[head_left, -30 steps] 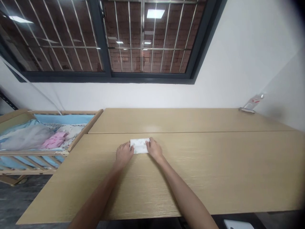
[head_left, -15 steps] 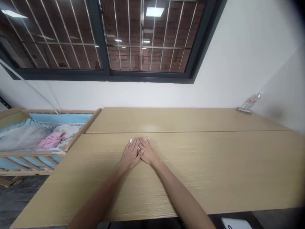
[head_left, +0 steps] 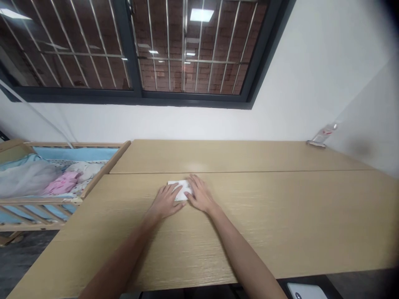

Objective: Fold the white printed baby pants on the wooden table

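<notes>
A small folded white cloth (head_left: 181,189) with a faint print lies flat on the wooden table (head_left: 280,216), near its middle. My left hand (head_left: 164,202) rests on the cloth's near left part, fingers stretched out flat. My right hand (head_left: 199,195) lies on its right part, fingers also extended and flat. Both palms press down; neither hand grips anything. Most of the cloth is covered by my fingers; its far left corner shows.
A wooden baby cot (head_left: 56,182) with blue lining, pink and white clothes and grey netting stands against the table's left side. A clear plastic item (head_left: 322,136) lies at the table's far right corner. A barred window is above, and a white object (head_left: 307,290) below the near edge.
Half a second ago my hands lay together over the cloth and hid nearly all of it. They have now slid slightly apart and towards me, uncovering its far left part.
</notes>
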